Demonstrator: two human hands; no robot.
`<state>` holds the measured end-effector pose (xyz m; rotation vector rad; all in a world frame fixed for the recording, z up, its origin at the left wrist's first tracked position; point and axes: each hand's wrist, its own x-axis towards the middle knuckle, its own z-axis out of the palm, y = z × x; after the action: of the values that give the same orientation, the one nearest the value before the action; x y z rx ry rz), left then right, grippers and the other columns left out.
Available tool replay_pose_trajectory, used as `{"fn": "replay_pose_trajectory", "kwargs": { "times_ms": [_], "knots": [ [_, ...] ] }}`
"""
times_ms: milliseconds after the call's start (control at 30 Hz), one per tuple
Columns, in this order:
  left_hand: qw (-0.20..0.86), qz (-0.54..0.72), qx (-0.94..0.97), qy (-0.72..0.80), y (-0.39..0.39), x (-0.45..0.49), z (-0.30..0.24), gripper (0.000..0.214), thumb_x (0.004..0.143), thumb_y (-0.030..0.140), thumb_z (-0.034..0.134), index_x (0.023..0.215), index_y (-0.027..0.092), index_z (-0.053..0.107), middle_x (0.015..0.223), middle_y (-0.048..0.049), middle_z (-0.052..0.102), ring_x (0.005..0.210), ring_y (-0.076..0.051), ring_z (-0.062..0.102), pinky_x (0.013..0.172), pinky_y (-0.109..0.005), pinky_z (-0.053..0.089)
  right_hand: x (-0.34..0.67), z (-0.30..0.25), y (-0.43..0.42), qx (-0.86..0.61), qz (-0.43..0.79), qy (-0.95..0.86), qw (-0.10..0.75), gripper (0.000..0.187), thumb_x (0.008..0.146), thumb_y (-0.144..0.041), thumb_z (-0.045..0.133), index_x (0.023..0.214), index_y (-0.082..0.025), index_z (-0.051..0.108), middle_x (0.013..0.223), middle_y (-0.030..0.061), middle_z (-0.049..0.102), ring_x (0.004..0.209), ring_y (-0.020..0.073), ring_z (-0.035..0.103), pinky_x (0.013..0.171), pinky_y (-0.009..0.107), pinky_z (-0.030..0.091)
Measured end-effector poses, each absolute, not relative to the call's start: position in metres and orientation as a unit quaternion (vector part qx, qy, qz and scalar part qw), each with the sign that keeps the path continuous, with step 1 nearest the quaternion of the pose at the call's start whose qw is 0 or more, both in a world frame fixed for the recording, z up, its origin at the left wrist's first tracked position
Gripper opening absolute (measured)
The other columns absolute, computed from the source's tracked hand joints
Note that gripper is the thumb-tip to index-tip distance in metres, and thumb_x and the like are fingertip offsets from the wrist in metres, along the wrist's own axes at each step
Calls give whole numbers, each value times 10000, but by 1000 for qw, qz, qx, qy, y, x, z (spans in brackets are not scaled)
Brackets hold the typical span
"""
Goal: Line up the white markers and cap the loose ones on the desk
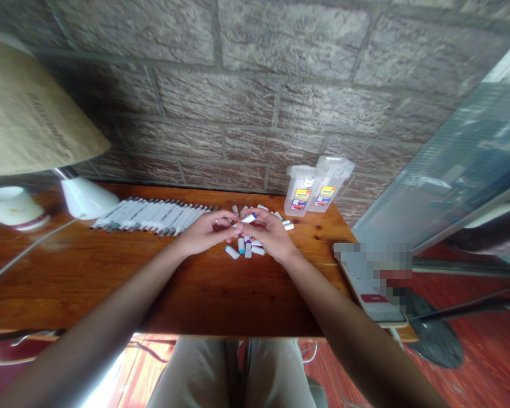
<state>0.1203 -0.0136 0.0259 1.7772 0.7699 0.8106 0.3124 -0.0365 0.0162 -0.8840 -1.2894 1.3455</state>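
Note:
Over the middle of the table, my left hand (204, 232) and my right hand (271, 233) meet at the fingertips. Between them is a white marker cap (249, 219) with a blue end, tilted up to the right. My right fingers pinch it, while my left thumb and fingers close at its lower left end. Loose white marker caps (232, 252) with coloured ends lie below and behind the hands, partly hidden by them. Left of my left hand, a long row of white markers (147, 216) lies side by side, with coloured and dark tips.
Two clear plastic cases (298, 192) with yellow labels stand at the back right, against the stone wall (255, 90). A lamp (85, 195), its cord and a paper cup (15, 208) occupy the left. A flat, partly blurred object (376, 306) rests at the table's right edge.

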Motion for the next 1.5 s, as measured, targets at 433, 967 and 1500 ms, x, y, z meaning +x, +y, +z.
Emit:
{"fn": "replay_pose_trajectory", "kwargs": {
  "times_ms": [433,967,1500],
  "knots": [
    [478,326,742,338,-12,118,27,376,817,466,695,991,137,640,826,-50,732,657,-130,636,680,-274,534,319,26,-32,-393,536,-416,621,416,622,-353,844,946,-183,646,690,-61,635,508,50,503,453,171,374],
    [459,315,763,329,-12,117,28,390,829,507,670,942,135,684,800,-57,726,659,-135,639,667,-266,541,319,24,-33,-372,638,-396,546,427,587,-293,885,943,-169,684,785,0,720,665,100,672,579,190,536],
    [464,309,765,321,-13,118,29,363,833,496,669,875,136,671,798,-48,714,661,-128,633,676,-256,534,318,27,-33,-345,639,-394,563,345,661,-383,850,888,-173,697,808,24,736,683,108,669,621,198,558]
  ]
}}
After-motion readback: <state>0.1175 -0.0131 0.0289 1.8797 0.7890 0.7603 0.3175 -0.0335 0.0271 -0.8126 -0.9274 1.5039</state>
